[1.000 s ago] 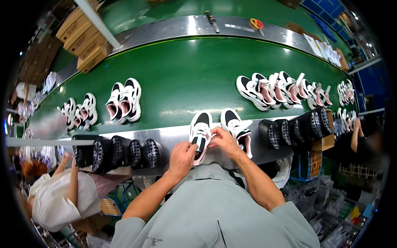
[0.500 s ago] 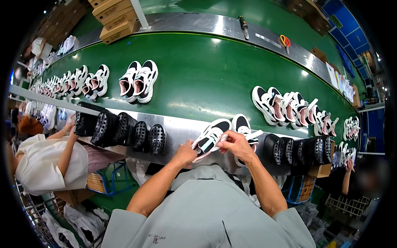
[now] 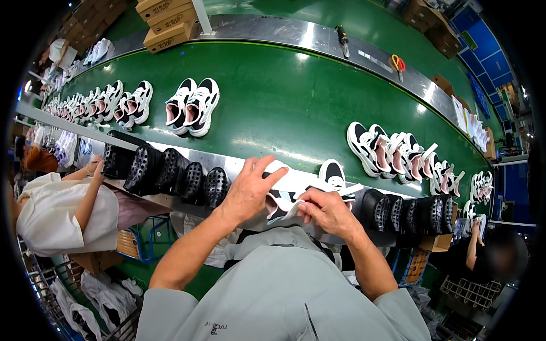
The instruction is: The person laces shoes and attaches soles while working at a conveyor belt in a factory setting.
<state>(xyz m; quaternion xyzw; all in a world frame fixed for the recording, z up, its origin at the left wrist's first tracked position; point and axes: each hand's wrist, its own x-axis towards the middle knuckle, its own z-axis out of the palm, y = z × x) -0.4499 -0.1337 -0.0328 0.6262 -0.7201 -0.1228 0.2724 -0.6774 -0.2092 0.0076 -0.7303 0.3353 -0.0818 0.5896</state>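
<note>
A white, black and pink sneaker [image 3: 280, 206] is tipped on its side in front of me, its pale sole turned away from my body. My left hand [image 3: 248, 184] is closed around the sole side, thumb and fingers across it. With bent fingers, my right hand [image 3: 329, 212] pinches the sneaker's edge near the opening; the exact part is hidden by the fingers. Just behind my right hand stands a matching sneaker [image 3: 332, 172], toe pointing away, with a white strap sticking out to the right.
Black studded shoe moulds [image 3: 216, 187] line the metal ledge left of me, and more black moulds [image 3: 380, 209] stand at the right. Beyond, a green conveyor belt [image 3: 273, 102] carries sneaker pairs [image 3: 200, 105]. Scissors [image 3: 398, 63] lie on the far rail. A co-worker [image 3: 57, 210] sits at left.
The held sneaker has turned from sole down onto its side. My left hand has shifted from its heel up and forward over the sole. My right hand still pinches it, slightly lower.
</note>
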